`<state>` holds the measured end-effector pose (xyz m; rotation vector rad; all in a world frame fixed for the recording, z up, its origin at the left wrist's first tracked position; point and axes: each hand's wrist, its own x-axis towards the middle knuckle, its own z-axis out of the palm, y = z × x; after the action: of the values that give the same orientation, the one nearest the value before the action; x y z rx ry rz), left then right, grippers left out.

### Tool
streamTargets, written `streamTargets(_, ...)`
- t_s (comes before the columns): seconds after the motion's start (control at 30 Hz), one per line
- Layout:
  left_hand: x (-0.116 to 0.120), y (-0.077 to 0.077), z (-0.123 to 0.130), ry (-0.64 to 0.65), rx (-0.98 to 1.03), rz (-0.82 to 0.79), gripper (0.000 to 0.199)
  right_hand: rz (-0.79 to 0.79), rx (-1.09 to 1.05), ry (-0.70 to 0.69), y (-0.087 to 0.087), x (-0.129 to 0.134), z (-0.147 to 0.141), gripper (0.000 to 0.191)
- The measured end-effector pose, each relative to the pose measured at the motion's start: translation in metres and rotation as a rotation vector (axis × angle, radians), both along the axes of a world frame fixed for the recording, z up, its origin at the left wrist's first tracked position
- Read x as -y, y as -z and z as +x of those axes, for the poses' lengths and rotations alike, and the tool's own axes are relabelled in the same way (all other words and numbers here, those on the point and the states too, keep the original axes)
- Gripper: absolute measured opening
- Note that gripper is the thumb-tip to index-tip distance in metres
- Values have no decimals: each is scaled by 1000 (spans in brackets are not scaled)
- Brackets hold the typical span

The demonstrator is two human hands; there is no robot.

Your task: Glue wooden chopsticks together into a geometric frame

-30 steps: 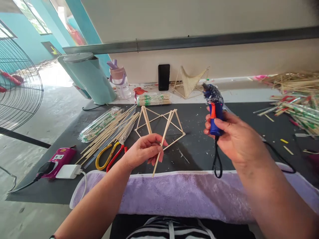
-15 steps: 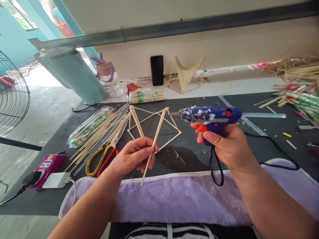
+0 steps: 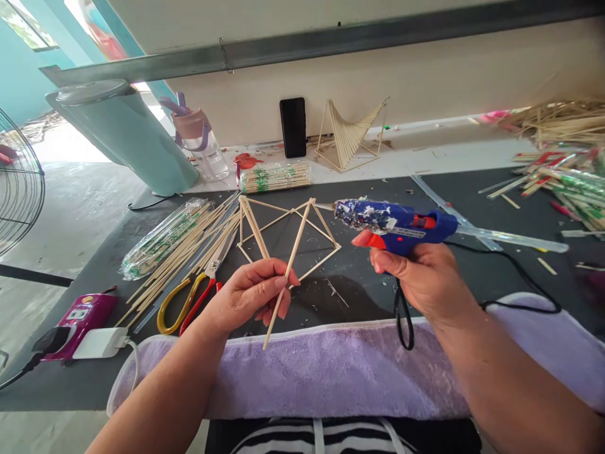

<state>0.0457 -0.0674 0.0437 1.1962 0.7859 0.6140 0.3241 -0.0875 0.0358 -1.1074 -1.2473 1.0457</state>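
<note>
Pinched in my left hand (image 3: 262, 290) is a thin wooden stick (image 3: 297, 244), slanting up to the right. Its upper end meets a top corner of a stick frame (image 3: 317, 268) standing on the dark table. My right hand (image 3: 420, 271) grips a blue hot glue gun (image 3: 397, 221), its barrel smeared with dried glue and a clear glue stick (image 3: 515, 239) poking out of the back. The nozzle points left and is at or very close to that corner; contact cannot be told. Part of the frame is hidden behind my left hand.
Scissors (image 3: 189, 302), loose sticks (image 3: 179, 258) and a bagged bundle (image 3: 163, 243) lie left. A power strip (image 3: 82, 321) sits at the left edge. A finished stick model (image 3: 350, 135) and phone (image 3: 293, 127) stand behind. A purple towel (image 3: 331, 372) covers the front edge.
The glue gun has moved slightly left, bringing its nozzle to the frame's corner. My left hand keeps its hold on the stick. The whole view has shifted a little.
</note>
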Motion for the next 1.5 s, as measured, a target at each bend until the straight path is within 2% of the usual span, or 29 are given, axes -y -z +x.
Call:
streamTargets(0.43,1,-1,0,-9,-14,38,24,5,142,-3,-3,0,-1,11)
streamTargets(0.87,0,1,1,-12,-24,43,27,14,140,-58,-3,0,-1,23)
streamTargets(1.5,0,2,1,-4,-40,37,26,1,273,29,-1,0,2,25)
